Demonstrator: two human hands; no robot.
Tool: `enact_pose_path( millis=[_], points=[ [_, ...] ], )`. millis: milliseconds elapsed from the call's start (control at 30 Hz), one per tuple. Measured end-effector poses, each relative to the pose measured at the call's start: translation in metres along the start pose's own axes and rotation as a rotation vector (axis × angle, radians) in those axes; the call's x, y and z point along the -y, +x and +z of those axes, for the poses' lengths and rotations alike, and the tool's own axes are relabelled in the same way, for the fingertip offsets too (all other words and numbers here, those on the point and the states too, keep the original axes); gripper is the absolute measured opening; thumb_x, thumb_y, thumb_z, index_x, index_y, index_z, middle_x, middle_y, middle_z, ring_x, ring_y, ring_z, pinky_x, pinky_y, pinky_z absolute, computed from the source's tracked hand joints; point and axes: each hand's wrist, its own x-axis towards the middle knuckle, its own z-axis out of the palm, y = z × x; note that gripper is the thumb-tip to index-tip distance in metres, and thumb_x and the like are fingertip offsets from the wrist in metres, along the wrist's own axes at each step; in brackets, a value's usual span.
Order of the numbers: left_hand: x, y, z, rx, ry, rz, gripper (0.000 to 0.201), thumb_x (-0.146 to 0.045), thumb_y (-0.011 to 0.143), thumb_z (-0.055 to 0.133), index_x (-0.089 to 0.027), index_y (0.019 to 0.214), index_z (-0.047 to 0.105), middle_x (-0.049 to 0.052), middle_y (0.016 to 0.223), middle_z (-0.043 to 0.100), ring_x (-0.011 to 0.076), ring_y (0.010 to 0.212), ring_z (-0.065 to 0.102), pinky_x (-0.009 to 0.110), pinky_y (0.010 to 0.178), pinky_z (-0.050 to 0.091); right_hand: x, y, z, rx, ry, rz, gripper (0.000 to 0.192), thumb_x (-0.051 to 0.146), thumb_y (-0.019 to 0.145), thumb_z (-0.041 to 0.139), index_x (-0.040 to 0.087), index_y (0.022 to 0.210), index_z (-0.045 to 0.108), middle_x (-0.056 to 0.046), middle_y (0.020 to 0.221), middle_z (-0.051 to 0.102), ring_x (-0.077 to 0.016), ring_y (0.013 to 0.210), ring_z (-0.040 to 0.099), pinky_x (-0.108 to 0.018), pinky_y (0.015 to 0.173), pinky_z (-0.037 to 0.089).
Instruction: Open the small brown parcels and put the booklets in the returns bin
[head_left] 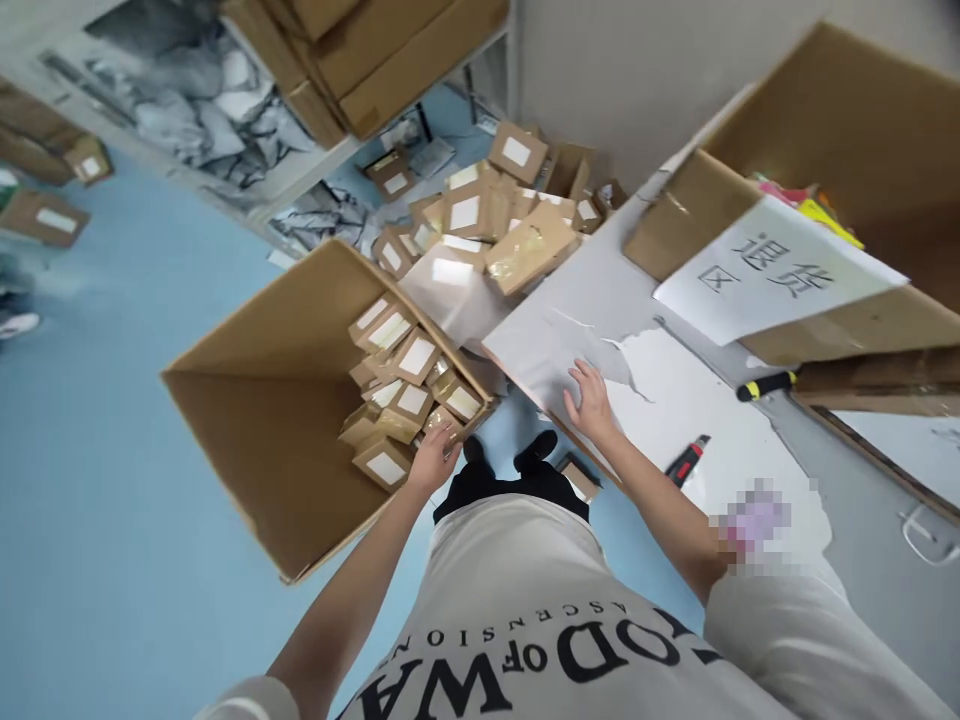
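Observation:
My left hand [435, 462] reaches over the near edge of a large open cardboard box [300, 440] on my left. Its fingers are closed on a small taped cardboard box [441, 422], partly hidden by the hand. Several more small boxes with white labels, among them one labelled box [415, 357], lie heaped at that side of the large box. Above the edge of the worktable [540, 340], my right hand [590, 402] has its fingers spread and holds nothing. A red and black utility knife [688, 460] lies on the tabletop beside my right forearm.
Behind the table end, a pile of small boxes [465, 210] lies near shelving with grey mailer bags [202, 110]. A large carton [682, 215] with a paper sign [780, 270] stands on the table. Near it is a yellow and black handle [765, 386]. One box [579, 478] lies by my feet.

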Motion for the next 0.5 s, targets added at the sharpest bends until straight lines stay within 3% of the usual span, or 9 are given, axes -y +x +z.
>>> enact_pose_path(
  millis=[100, 267, 333, 400, 500],
  points=[
    [0.054, -0.022, -0.026, -0.051, -0.07, -0.199, 0.044, -0.041, 0.087, 0.044, -0.015, 0.12, 0.057, 0.015, 0.132, 0.055, 0.0275, 0.13, 0.043, 0.041, 0.109, 0.033, 0.056, 0.041, 0.041, 0.176, 0.03, -0.094, 0.038, 0.025, 0.089, 0.04, 0.016, 0.125, 0.049, -0.015, 0.133, 0.051, -0.0266, 0.129, 0.042, -0.053, 0.11, 0.026],
    [0.157, -0.039, -0.052, 0.066, -0.298, -0.679, 0.041, -0.045, 0.075, 0.062, -0.016, 0.104, 0.065, 0.018, 0.118, 0.064, 0.0342, 0.118, 0.054, 0.044, 0.102, 0.036, 0.146, 0.094, 0.139, 0.668, 0.063, -0.194, 0.04, 0.027, 0.089, 0.041, 0.018, 0.127, 0.053, -0.01, 0.127, 0.059, -0.0259, 0.119, 0.053, -0.043, 0.106, 0.036],
    [0.197, -0.037, -0.052, 0.058, -0.377, -0.771, 0.039, -0.045, 0.07, 0.066, -0.015, 0.094, 0.067, 0.02, 0.113, 0.066, 0.0364, 0.117, 0.055, 0.045, 0.101, 0.037, 0.169, 0.109, 0.19, 0.878, 0.046, -0.114, 0.042, 0.029, 0.085, 0.05, 0.019, 0.126, 0.055, -0.01, 0.125, 0.061, -0.0286, 0.117, 0.055, -0.042, 0.103, 0.038],
    [0.233, -0.033, -0.047, 0.014, -0.447, -0.839, 0.04, -0.047, 0.069, 0.067, -0.013, 0.091, 0.067, 0.022, 0.112, 0.066, 0.0376, 0.118, 0.054, 0.045, 0.101, 0.036, 0.182, 0.117, 0.242, 1.015, 0.042, 0.061, 0.043, 0.034, 0.078, 0.062, 0.019, 0.118, 0.063, -0.011, 0.12, 0.065, -0.0324, 0.115, 0.056, -0.043, 0.102, 0.038],
    [0.281, -0.021, -0.036, -0.092, -0.569, -0.927, 0.047, -0.052, 0.07, 0.065, -0.012, 0.095, 0.067, 0.023, 0.116, 0.064, 0.037, 0.123, 0.05, 0.045, 0.103, 0.034, 0.185, 0.12, 0.314, 1.039, 0.075, 0.251, 0.042, 0.044, 0.067, 0.072, 0.019, 0.101, 0.071, -0.013, 0.107, 0.07, -0.0342, 0.106, 0.062, -0.043, 0.096, 0.044]
  ],
)
